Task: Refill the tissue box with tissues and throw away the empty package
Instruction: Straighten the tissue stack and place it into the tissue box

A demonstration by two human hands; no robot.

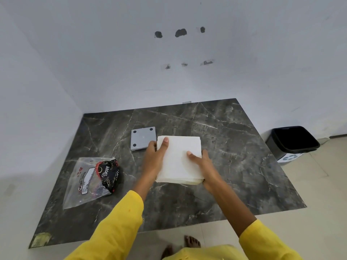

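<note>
A stack of white tissues lies near the centre of the dark marble-pattern desk. Both hands hold the stack by its sides. The left hand grips the left edge: the thumb lies flat on the top sheet near the far left corner, and the remaining fingers are hidden along the side. The right hand grips the right edge: the thumb rests on the top sheet, pointing inward, and the other fingers wrap around the near right corner. The stack is square to the person, with its near edge showing the layered sheets (whether it is lifted clear of the desk or resting on it cannot be told).

Just beyond the left hand lies a grey square plate with four dark round pads at its corners; it rests flat on the desk, and its near right corner is covered by the left hand. The rest of the tissue box cannot be made out.

To the left, well apart from the stack, lies the clear plastic tissue package, flattened and crumpled, with printed labelling on it. A black wrapper marked "Dove" lies at its right end.

A black waste bin with a black liner stands on the pale tiled floor, off the right edge of the desk. Yellow sleeves cover both forearms.
</note>
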